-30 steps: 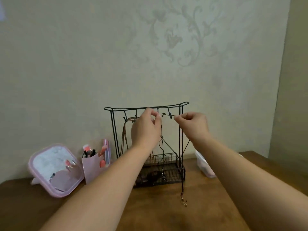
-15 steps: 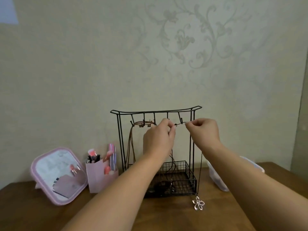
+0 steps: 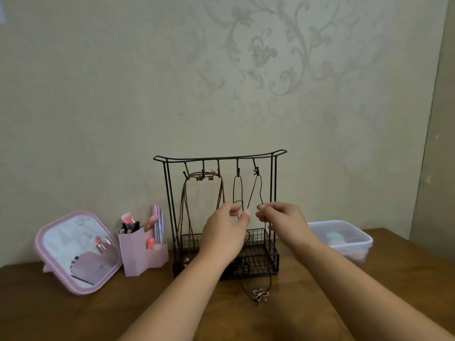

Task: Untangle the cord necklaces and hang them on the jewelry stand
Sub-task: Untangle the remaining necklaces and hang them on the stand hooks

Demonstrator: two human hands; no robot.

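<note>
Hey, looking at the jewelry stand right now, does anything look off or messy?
Yes. The dark cord necklace on the right-hand hook is too long for the jewelry stand: its flower pendant lies on the table in front of the basket. The brown cords are bunched across several hooks on the left.

Home interior, most likely a bedroom dressing or vanity corner. Dark brown wooden surface [image 3: 73,316] set against a wall papered in pale beige with a faint floral scroll pattern [image 3: 270,52]. On the surface: a pink-framed square tabletop mirror [image 3: 78,251], tilted back; just beside it a pink plastic organiser [image 3: 141,253] holding makeup brushes and lipsticks; a black wire jewelry stand with hooks and a basket base [image 3: 222,215], cord necklaces hanging from it; a clear lidded plastic storage box [image 3: 342,236] at right. Personal grooming items, domestic wallpaper.
</note>
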